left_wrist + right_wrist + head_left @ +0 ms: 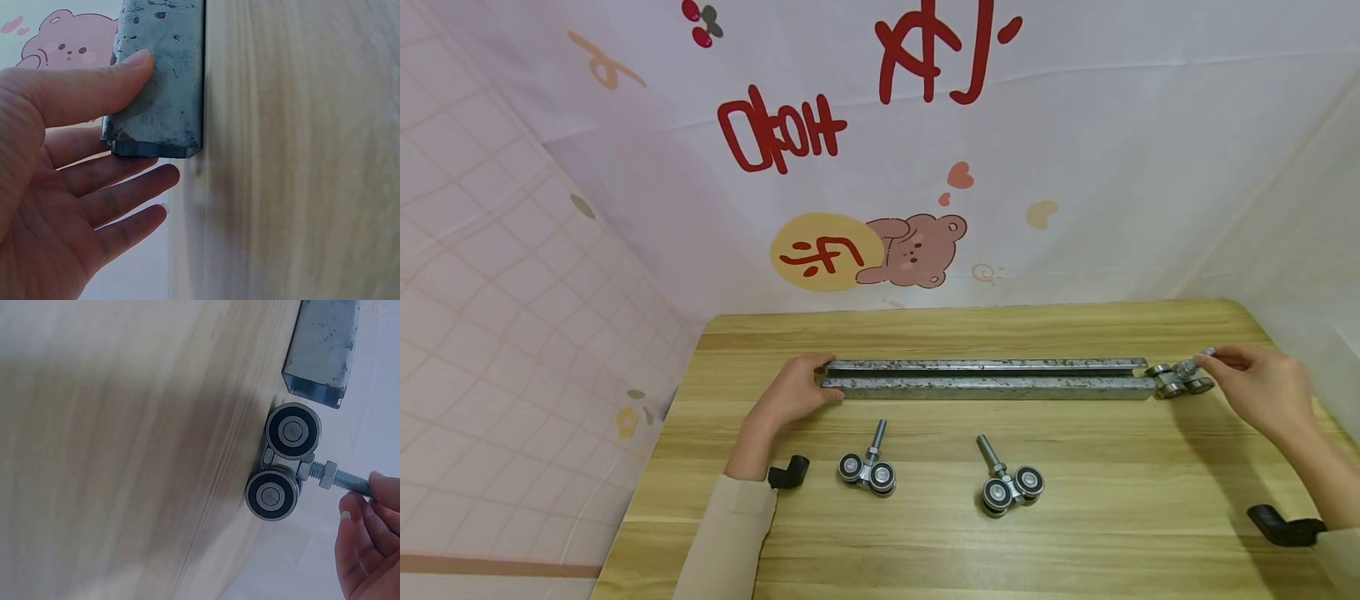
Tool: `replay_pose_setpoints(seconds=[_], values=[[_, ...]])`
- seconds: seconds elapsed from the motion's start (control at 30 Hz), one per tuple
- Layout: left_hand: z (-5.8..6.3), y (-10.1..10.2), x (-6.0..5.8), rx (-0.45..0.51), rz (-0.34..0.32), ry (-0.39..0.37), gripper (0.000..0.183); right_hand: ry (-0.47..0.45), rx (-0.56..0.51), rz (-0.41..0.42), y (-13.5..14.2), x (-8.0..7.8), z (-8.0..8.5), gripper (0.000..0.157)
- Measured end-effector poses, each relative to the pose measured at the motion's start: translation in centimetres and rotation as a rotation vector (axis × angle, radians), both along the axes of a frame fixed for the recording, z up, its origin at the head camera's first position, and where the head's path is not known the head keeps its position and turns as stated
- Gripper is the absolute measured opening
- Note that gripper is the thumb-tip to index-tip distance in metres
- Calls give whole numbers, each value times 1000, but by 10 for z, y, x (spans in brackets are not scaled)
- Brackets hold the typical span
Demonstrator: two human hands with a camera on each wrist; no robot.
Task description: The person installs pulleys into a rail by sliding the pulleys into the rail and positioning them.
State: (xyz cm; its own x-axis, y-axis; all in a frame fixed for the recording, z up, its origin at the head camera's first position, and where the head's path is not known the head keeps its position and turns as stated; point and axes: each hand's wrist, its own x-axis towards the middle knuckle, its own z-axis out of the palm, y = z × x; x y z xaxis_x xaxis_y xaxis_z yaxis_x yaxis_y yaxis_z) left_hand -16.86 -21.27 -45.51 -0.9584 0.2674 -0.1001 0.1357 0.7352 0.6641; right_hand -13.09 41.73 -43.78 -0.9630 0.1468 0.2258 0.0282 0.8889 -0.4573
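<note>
A slotted steel rail (985, 385) with speckled, worn edges lies lengthwise on the wooden table, its slot facing up. At its left end my left hand (797, 390) grips it, thumb on the near side and a finger at the far side. The thumb (119, 84) presses the rail's side wall (165, 81) in the left wrist view; the other fingers spread beyond the end. My right hand (1262, 387) pinches the threaded bolt of a roller trolley (1180, 381). Its wheels (292, 431) sit just outside the rail's open right end (315, 387), lined up with it.
Two more roller trolleys lie in front of the rail, one left of centre (868, 473) and one nearer the middle (1011, 487), bolts pointing away. The wooden table (910, 550) meets a printed cloth backdrop (1075, 150) behind. Black wrist mounts (788, 472) show at both wrists.
</note>
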Motion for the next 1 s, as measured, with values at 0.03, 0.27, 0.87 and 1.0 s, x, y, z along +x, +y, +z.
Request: replay_pose_setpoints(seconds=[0.03,0.27,0.87,1.0], values=[[0,0,0,1,-1,2,72,0,-8,3,-1,0,1,45],[1,0,2,11,-2,8,71,16,-34,26,-4,-2,2,43],[1,-2,2,2,-13,17,72,35,-80,51,-13,-2,0,40],[2,-1,2,14,-7,14,72,21,-77,41,-14,0,0,43]])
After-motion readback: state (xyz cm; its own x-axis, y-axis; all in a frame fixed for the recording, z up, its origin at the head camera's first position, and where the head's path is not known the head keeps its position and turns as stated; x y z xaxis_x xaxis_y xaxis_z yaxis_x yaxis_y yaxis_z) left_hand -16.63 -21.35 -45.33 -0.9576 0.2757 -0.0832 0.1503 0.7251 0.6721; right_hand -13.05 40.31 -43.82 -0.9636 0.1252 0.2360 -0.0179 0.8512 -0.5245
